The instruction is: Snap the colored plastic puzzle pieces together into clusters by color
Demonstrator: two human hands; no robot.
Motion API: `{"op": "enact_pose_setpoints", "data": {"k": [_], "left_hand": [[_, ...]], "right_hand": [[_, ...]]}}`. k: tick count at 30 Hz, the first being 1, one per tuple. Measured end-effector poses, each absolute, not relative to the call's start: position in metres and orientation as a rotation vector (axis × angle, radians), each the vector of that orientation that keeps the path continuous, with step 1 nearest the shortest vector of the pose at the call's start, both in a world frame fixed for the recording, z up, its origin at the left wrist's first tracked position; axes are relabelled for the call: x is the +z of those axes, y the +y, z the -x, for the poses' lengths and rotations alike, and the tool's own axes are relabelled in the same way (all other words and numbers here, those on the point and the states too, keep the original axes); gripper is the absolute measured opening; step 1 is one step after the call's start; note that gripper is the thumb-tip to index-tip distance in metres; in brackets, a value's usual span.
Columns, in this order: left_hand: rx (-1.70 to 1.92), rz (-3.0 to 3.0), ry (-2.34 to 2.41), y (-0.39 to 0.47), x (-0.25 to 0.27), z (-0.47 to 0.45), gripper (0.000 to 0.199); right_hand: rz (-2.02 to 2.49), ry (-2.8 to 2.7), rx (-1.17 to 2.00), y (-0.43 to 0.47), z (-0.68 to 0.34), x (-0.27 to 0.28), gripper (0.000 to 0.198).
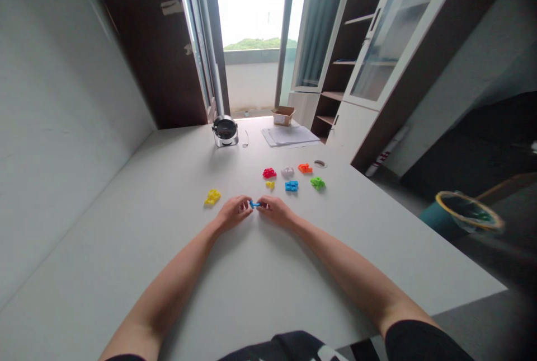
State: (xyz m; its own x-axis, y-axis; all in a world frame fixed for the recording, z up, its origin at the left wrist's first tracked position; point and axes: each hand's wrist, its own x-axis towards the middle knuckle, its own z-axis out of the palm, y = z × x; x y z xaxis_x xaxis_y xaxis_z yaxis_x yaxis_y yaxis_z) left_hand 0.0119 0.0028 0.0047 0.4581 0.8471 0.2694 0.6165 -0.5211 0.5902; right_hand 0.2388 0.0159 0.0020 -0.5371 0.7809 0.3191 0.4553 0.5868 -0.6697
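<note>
- Small blue piece [254, 204], one, centre of the clock for every entry below, held between the two hands over the near half of the table; exact form too small to tell
- Left hand [235, 211], bare, at 9 o'clock, thumb and fingertips pinching the left end of the small blue piece
- Right hand [274, 210], bare, at 3 o'clock, thumb and fingertips pinching the opposite end
- Yellow cluster [212, 197], one, between 9 and 10 o'clock, just beyond the left hand
- Small yellow piece [270, 185], one, at 1 o'clock, near the right hand
- Red cluster [269, 173], one, at 1 o'clock, just behind the small yellow piece
- White cluster [287, 172], one, between 1 and 2 o'clock, beside the red
- Blue block [291, 186], one, at 2 o'clock, in front of the white
- Orange cluster [305, 168], one, at 2 o'clock, farther out
- Green cluster [318, 183], one, between 2 and 3 o'clock
- Pale ring [320, 164], one, lying flat at 2 o'clock, behind the green
- Paper sheets [291, 135], overlapping, at 1 o'clock, well apart from the hands
- Cardboard box [283, 117], open-topped, at 1 o'clock, behind the sheets
- Round black-and-silver device [225, 130], on a stand, at 11 o'clock
- Table [138, 204], white, beneath all the above
</note>
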Motion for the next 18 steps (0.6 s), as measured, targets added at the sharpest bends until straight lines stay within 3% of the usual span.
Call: {"op": "enact_pose_setpoints", "data": {"k": [18], "left_hand": [[0.748,-2.338,1.36,0.008,0.0021,-0.0101,0.017]], "right_hand": [[0.966,-2.205,0.706,0.0158,-0.2385,0.0014,0.016]]}}
